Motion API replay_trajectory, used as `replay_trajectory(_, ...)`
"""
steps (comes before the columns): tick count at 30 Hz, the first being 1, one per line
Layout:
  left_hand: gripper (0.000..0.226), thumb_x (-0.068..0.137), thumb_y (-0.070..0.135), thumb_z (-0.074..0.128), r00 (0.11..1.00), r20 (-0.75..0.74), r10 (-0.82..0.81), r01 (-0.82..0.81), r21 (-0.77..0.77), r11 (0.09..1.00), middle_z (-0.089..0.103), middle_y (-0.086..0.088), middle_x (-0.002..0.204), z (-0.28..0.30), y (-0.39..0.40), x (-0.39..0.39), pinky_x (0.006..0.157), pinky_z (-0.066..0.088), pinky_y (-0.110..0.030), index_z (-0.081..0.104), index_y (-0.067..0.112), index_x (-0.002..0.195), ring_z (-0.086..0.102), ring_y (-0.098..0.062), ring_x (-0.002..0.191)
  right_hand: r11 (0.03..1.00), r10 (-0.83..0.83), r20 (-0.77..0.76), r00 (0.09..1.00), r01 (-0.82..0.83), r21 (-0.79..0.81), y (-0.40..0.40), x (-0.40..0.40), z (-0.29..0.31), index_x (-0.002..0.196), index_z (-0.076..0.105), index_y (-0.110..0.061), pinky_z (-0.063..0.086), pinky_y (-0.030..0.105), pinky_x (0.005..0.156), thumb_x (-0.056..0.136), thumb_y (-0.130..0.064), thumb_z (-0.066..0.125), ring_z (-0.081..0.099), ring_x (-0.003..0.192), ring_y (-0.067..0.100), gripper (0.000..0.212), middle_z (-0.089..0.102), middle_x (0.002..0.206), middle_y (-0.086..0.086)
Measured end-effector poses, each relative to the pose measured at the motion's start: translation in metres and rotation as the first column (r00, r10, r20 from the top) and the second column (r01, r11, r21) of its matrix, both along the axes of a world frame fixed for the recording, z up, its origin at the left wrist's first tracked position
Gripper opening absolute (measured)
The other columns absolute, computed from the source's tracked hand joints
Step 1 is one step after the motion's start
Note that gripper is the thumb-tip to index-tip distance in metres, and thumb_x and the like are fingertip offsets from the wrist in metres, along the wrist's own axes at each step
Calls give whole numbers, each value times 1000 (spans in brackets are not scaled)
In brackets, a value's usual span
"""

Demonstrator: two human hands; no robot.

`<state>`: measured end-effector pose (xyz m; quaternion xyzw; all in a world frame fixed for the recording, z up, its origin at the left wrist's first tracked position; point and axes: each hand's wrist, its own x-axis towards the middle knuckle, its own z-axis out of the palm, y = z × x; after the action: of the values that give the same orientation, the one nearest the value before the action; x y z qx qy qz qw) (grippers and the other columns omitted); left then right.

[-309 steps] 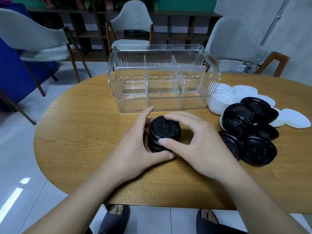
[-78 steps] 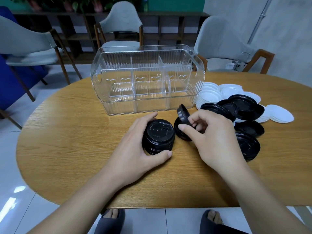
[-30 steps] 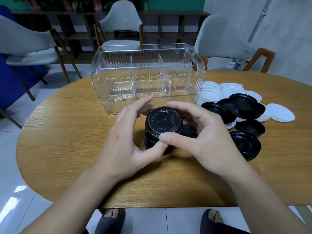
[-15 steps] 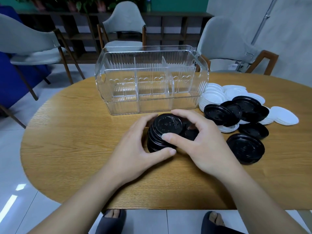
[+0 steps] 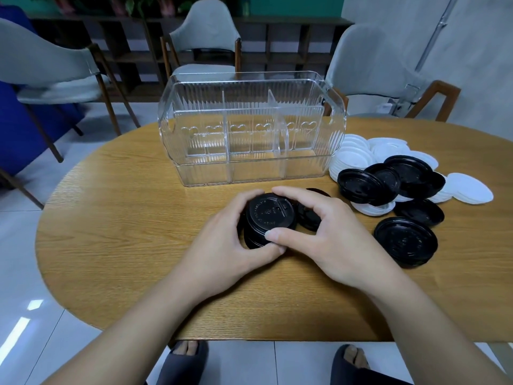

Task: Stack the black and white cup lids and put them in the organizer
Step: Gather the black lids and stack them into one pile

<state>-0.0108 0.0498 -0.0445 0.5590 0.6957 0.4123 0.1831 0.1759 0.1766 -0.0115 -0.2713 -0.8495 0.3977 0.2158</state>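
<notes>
Head view: the left hand [image 5: 222,245] and right hand [image 5: 327,232] both curl round a stack of black lids [image 5: 268,218] on the wooden table [image 5: 111,232], just before the clear organizer [image 5: 249,134]. Their fingers hide the stack's lower lids. Beside it a loose black lid [image 5: 308,218] lies half hidden under the right hand's fingers.

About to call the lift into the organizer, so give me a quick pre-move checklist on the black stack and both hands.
1. Both hands on the black lid stack: ok, left hand and right hand curl round it.
2. Stack squared up: not ok, the top lids sit offset from the lower ones.
3. Organizer compartments free: ok, no lids inside.
4. Path to the organizer: ok, only bare table between.
5. Black lids all gathered: not ok, loose black lids lie to the right.
6. White lids stacked: not ok, scattered.
</notes>
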Motion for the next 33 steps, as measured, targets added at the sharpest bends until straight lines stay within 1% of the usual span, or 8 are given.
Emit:
replay_trajectory(3, 100, 78, 54, 97, 999, -10, 34, -34, -4, 999, 68, 28, 140, -1, 1, 0, 115, 52, -35, 43, 45, 161, 63, 4, 133, 1000, -21, 16, 1000, 21, 20, -1, -1, 0, 147, 66, -42, 46, 36, 120, 83, -51, 92, 59, 134, -6, 70, 70, 137, -30)
replay_trajectory(8, 112, 75, 62, 95, 997, -37, 72, -73, -11, 997, 69, 33, 134, -2, 1, 1, 111, 49, -21, 35, 47, 168, 62, 10, 130, 984, -134, 32, 991, 129, 123, -6, -6, -2, 133, 69, -44, 51, 37, 112, 72, -71, 87, 64, 125, 2, 69, 73, 123, -31)
replay_trajectory(14, 108, 69, 65, 83, 995, -71, 70, -71, -16, 997, 68, 32, 139, -2, 1, 2, 106, 52, -22, 39, 47, 166, 64, 8, 128, 962, -223, 30, 974, 215, 170, -19, -12, -3, 129, 65, -41, 52, 37, 109, 74, -76, 83, 62, 121, 3, 68, 70, 122, -27)
replay_trajectory(19, 91, 77, 49, 90, 997, -72, 40, -41, -6, 999, 67, 29, 137, -2, 1, 2, 105, 54, -27, 48, 43, 158, 64, 4, 127, 949, -238, 54, 970, 220, 226, -27, -12, 3, 135, 63, -39, 41, 34, 116, 81, -71, 80, 46, 115, -9, 66, 64, 127, -28)
replay_trajectory(24, 92, 81, 46, 94, 998, -64, 22, -21, 12, 1000, 65, 28, 143, -1, 1, 3, 112, 51, -30, 47, 39, 160, 62, 3, 133, 955, -185, 44, 982, 169, 243, -26, -8, 7, 142, 63, -38, 37, 33, 118, 78, -72, 79, 35, 114, -31, 74, 59, 128, -32)
replay_trajectory(28, 98, 79, 62, 94, 999, -38, 17, -15, 33, 999, 63, 26, 149, 0, 0, 3, 116, 50, -34, 46, 41, 162, 59, 1, 139, 958, -170, 31, 985, 158, 241, -17, 0, 8, 146, 62, -41, 38, 27, 117, 78, -73, 82, 48, 129, -13, 78, 61, 140, -30)
replay_trajectory(30, 95, 80, 66, 92, 1000, -7, 19, -18, 51, 999, 62, 25, 150, 0, -1, 3, 118, 50, -36, 47, 43, 161, 59, 0, 140, 956, -190, -5, 982, 187, 227, -9, 5, 10, 139, 69, -39, 44, 21, 110, 82, -68, 83, 60, 125, -3, 66, 68, 132, -25)
replay_trajectory(33, 83, 88, 70, 83, 999, 28, 29, -32, 84, 996, 61, 25, 152, 0, -1, 3, 120, 48, -33, 51, 43, 160, 58, 1, 142, 940, -254, 0, 967, 247, 238, 0, 14, 12, 120, 77, -36, 45, 9, 93, 92, -51, 81, 65, 109, -4, 32, 73, 110, -22)
